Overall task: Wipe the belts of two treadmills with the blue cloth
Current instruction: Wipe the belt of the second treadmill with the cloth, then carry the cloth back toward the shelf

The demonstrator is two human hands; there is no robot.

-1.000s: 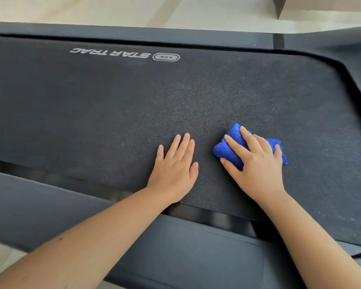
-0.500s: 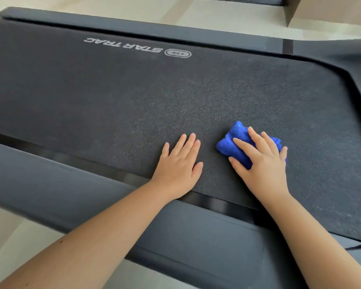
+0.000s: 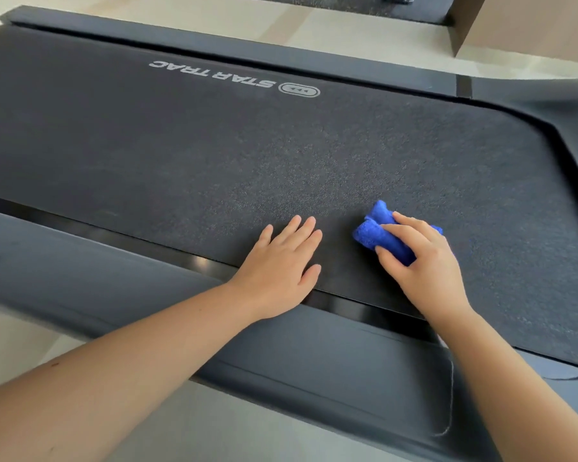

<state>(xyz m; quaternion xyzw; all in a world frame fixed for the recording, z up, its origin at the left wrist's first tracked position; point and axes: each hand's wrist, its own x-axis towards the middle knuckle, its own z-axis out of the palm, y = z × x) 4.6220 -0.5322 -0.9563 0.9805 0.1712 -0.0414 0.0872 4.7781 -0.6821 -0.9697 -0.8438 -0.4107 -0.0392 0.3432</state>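
At the near edge of the belt point(image 3: 214, 155), the left hand point(image 3: 281, 265) lies flat, fingers straight and close together. Just beside it the right hand point(image 3: 421, 268) grips the cloth point(image 3: 372, 233), fingers curled over it: bright blue, fluffy, bunched into folds, lying on the belt.

Cloth point(image 3: 369, 235) bright blue, plain. Belt point(image 3: 281, 155) charcoal, fine speckled grain; pale grey logo point(image 3: 214, 75) lettering at 11 o'clock. Rail point(image 3: 314, 355) slate grey, plain, at 6 o'clock. Floor point(image 3: 364, 31) beige, 12 o'clock.
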